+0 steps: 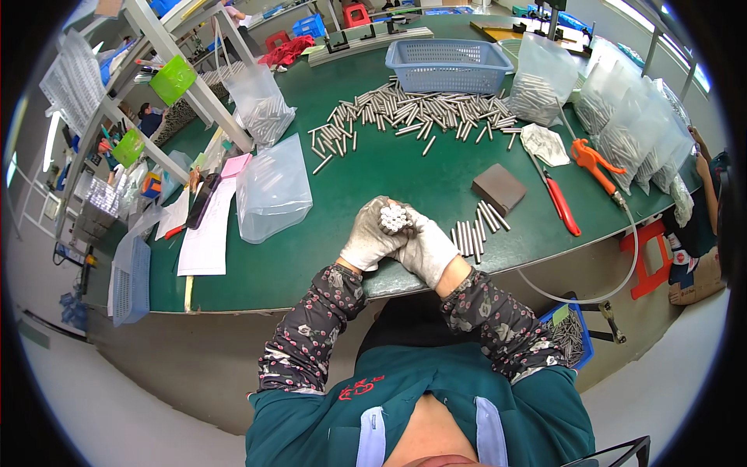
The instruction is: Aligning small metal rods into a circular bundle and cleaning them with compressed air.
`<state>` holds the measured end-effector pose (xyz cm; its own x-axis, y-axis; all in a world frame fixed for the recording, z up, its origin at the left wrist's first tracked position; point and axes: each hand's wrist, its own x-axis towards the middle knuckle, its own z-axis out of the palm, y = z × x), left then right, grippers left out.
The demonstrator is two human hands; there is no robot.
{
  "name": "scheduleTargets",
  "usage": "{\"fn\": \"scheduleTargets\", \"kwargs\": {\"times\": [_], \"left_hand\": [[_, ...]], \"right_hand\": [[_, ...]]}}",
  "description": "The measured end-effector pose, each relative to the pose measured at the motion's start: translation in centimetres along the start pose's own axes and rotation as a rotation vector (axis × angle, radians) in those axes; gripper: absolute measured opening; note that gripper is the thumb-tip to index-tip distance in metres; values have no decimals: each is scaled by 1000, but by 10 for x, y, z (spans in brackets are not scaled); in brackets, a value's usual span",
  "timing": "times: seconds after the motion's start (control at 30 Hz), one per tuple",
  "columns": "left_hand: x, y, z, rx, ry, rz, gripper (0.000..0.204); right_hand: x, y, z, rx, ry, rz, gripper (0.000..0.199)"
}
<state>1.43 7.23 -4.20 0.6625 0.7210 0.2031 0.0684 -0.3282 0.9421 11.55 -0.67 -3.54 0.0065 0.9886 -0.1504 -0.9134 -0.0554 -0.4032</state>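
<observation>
Near the front edge of the green table, my gloved left hand (367, 240) and my gloved right hand (429, 247) are closed together around a bundle of metal pins (394, 219). The round pin ends face up between my fingers. To the right of my right hand, several loose metal pins (469, 238) lie side by side on the table. A brown block (499, 189) sits just behind them. Farther back spreads a large heap of similar pins (412, 110). An unfilled-looking clear plastic bag (274, 191) lies flat to the left of my hands.
A blue basket (450, 80) stands behind the heap. Pin-filled bags (537, 89) line the right side, near red-handled pliers (562, 204), an orange air gun (597, 165) with a hose, and a white cloth (545, 145). Papers (206, 237) and a shelf frame are at left.
</observation>
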Motion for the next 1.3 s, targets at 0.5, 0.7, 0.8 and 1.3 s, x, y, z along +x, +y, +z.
{"fn": "scheduleTargets", "kwargs": {"times": [0.5,0.7,0.8,1.3], "left_hand": [[-4,21,3,-180,-6,-95,52],[-1,23,2,-240,-52,-168,52],[1,16,0,-214,-66,-150,53],[6,-2,-4,-81,-45,-184,69]], "right_hand": [[2,0,-5,49,-7,14,20],[4,0,-8,-19,-8,5,22],[4,0,-8,-32,7,3,25],[-2,-3,5,52,-15,45,42]]}}
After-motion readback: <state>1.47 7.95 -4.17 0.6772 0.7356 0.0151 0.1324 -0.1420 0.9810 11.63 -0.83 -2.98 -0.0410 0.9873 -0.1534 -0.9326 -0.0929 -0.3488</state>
